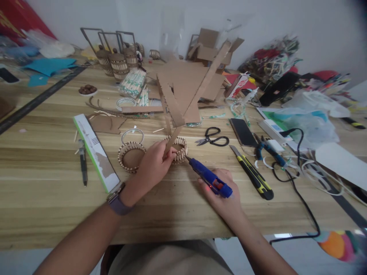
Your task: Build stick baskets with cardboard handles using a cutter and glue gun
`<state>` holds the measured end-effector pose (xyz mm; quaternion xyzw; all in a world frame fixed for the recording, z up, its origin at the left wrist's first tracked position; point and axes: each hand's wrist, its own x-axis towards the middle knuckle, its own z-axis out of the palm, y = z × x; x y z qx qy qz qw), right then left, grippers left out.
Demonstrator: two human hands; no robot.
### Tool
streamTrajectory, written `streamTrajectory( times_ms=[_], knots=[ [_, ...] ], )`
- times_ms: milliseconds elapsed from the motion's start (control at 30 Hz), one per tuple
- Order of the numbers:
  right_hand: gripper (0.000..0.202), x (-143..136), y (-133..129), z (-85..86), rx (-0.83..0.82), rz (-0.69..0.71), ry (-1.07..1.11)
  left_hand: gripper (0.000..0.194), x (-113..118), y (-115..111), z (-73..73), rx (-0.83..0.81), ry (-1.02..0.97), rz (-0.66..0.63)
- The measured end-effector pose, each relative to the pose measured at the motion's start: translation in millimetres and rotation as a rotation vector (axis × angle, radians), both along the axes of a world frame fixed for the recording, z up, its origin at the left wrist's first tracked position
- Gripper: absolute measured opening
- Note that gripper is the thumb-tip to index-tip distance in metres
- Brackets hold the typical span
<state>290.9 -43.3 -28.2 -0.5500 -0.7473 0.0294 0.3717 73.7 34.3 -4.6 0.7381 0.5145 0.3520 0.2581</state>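
Observation:
My left hand (153, 162) pinches a narrow cardboard strip (174, 138) whose lower end stands against a small round stick-walled basket (183, 152). That hand partly hides the basket. In my right hand (225, 196) lies a blue glue gun (209, 176) with a small red light; its tip points at the basket's right side, and whether it touches cannot be made out. A second round stick-walled basket (129, 163) with a cardboard bottom sits just left of my left hand. Behind it lies a thin pale ring (132, 135).
Black-handled scissors (215, 138), a yellow-black box cutter (254, 173) and a phone (243, 131) lie to the right. A long white box (96, 152) and a dark pen-like tool (83, 162) lie left. Cardboard sheets (183, 80) and lidded stick baskets (118, 65) stand behind.

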Motion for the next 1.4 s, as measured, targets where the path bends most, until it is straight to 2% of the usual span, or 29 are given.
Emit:
streamTrajectory(
  times_ms=[233,500,1067,1400],
  knots=[
    [0.025,-12.0,5.6,8.6,-0.016,0.028,0.064,0.015,0.6,-0.5,1.1,-0.026,0.009,0.006],
    [0.028,-11.2,4.7,8.7,-0.072,-0.024,0.175,0.016,0.0,0.2,1.6,-0.047,0.024,0.007],
    [0.032,-12.2,4.4,4.7,-0.114,-0.062,0.179,0.012,-0.2,-1.0,3.8,-0.036,0.020,-0.006],
    [0.026,-11.4,3.5,2.8,-0.130,-0.078,0.216,0.013,0.0,-1.2,3.5,-0.035,0.027,-0.006]
  ],
)
